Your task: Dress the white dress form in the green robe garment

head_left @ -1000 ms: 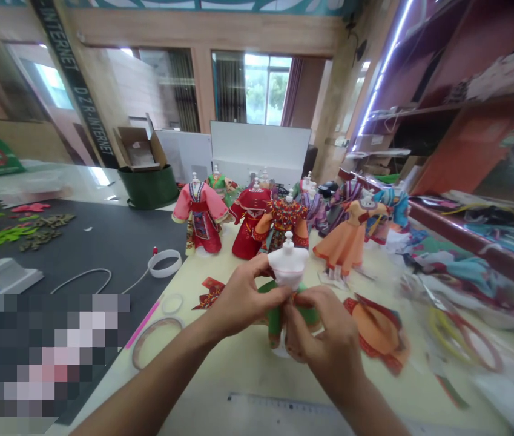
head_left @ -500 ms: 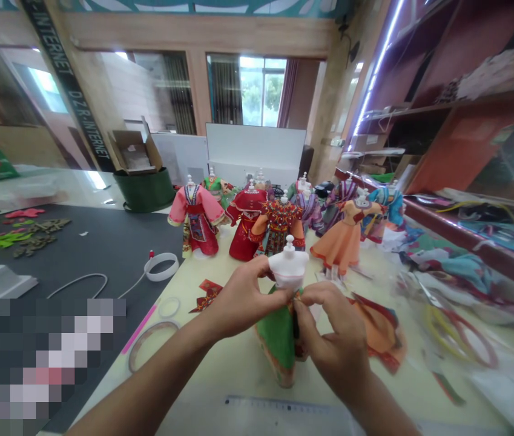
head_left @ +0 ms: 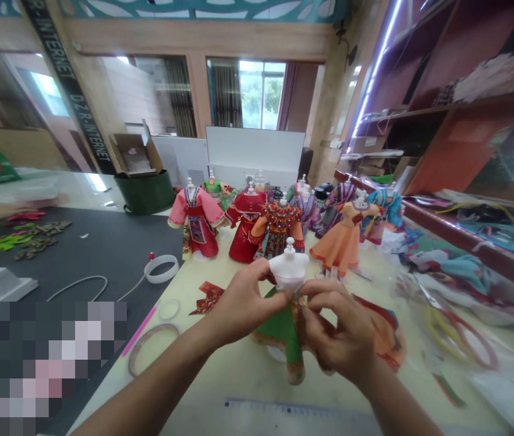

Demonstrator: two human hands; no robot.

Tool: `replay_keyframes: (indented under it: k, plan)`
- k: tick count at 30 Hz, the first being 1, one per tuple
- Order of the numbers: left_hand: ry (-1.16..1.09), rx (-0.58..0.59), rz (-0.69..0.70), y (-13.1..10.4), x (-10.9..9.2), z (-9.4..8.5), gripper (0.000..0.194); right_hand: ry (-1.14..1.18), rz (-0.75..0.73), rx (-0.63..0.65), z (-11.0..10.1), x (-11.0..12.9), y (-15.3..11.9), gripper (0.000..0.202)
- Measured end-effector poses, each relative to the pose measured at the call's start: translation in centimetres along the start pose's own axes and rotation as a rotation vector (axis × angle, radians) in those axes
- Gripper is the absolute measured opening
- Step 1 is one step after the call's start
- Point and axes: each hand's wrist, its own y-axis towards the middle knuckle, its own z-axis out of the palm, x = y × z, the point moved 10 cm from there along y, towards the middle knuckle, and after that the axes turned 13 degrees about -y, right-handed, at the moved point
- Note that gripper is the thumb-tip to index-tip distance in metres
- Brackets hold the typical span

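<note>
Between both sets of fingertips: green skirt (head_left: 279, 330) pinched shut at white mannequin (head_left: 289, 269) waist by left hand (head_left: 243, 306) and right hand (head_left: 341, 336). Beyond, dressed dolls (head_left: 247, 224); beside right fingers, orange garment (head_left: 386, 339).

Upright white mannequin (head_left: 289, 270), green skirt (head_left: 280, 330)

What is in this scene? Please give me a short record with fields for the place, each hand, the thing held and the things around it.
place: pale yellow table in a workshop
left hand: grips the white mannequin at its waist
right hand: pinches the green skirt at the waist
behind: row of dressed mannequins
left of the hands: tape rolls
near edge: clear ruler
</note>
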Motion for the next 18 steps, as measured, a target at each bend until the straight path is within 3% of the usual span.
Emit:
replay_keyframes:
  k: [10, 14, 18]
  plan:
    - [0.027, -0.018, 0.013, 0.1, -0.3, 0.3, 0.024, -0.242, -0.283, 0.370, 1.4, 1.9, 1.0, 0.014]
    - [0.006, -0.027, 0.007, 0.1, -0.1, 0.5, 0.017, -0.148, -0.141, 0.471, 1.9, 1.0, 1.0, 0.011]
    - [-0.014, -0.049, 0.009, 0.1, -0.1, 0.6, 0.017, -0.117, 0.122, 0.401, 1.6, -1.0, 0.7, 0.009]
